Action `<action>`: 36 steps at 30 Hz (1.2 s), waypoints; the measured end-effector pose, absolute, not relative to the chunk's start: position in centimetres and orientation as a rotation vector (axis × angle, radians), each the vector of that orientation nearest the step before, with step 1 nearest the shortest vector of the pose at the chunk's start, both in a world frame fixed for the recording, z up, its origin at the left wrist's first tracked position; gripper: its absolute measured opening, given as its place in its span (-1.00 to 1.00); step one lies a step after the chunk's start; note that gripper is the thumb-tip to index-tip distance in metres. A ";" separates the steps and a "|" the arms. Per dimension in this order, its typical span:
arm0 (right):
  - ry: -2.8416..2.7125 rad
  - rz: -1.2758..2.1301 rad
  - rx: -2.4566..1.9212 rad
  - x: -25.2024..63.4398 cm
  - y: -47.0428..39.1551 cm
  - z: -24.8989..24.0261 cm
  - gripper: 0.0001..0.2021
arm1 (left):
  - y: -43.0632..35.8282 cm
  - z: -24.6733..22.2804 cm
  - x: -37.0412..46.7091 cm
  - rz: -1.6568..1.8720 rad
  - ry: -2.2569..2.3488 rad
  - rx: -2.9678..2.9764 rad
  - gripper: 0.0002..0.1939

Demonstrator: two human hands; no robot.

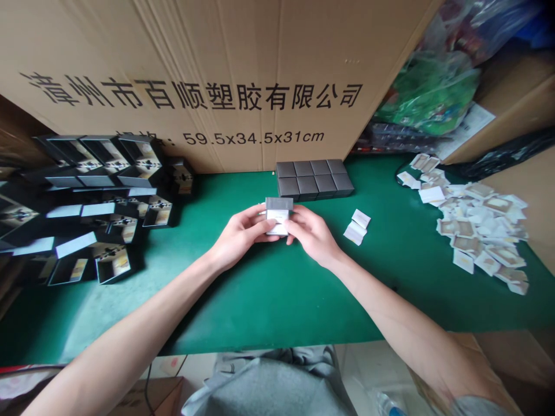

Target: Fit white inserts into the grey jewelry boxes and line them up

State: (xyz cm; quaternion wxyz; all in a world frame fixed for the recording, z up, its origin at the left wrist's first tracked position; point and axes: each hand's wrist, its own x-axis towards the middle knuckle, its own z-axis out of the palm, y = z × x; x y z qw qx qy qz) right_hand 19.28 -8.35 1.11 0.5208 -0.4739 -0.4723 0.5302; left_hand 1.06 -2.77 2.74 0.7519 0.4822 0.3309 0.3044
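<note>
Between my two hands, over the middle of the green table, is a small dark grey hinged box point(278, 203) with a white insert point(277, 219) showing in it. My left hand point(240, 232) grips the box from its left side, thumb on the white insert. From the right, my right hand point(311, 234) closes on the same box, its thumb also pressed to the white part. Just beyond my hands stands a block of several closed dark grey boxes point(314, 178). A folded white insert point(358, 226) lies on the table to the right of my right hand.
Several open black boxes point(115, 263) stand in rows at the left. A heap of white inserts point(481, 225) covers the right side of the green table point(260, 300). A large cardboard carton point(208, 52) rises along the back, with plastic bags point(433, 92) at the back right.
</note>
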 end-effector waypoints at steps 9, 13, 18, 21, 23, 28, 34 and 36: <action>-1.108 1.306 -1.122 19.2 -8.2 0.8 -0.53 | -2.8 2.8 1.2 0.668 0.790 1.051 -0.60; -1.057 1.278 -1.155 19.2 -8.2 0.8 -0.54 | -2.9 3.0 1.3 0.657 0.798 1.041 -0.53; -1.029 1.333 -1.113 19.6 -8.0 0.6 -0.57 | -2.8 2.6 1.0 0.655 0.736 0.992 -0.42; -1.047 1.370 -1.091 19.8 -8.0 0.9 -0.53 | -2.7 2.7 0.9 0.653 0.686 1.010 -0.39; -1.061 1.387 -1.086 19.8 -8.1 1.2 -0.50 | -2.7 2.8 0.9 0.647 0.677 1.021 -0.40; -1.077 1.409 -1.111 19.7 -8.2 1.8 -0.49 | -2.7 2.9 1.0 0.651 0.681 1.027 -0.43; -1.122 1.417 -1.088 19.8 -8.2 1.7 -0.50 | -2.6 2.7 0.9 0.646 0.668 1.037 -0.38; -1.123 1.416 -1.085 19.8 -8.2 1.7 -0.52 | -2.6 2.8 0.9 0.642 0.674 1.043 -0.38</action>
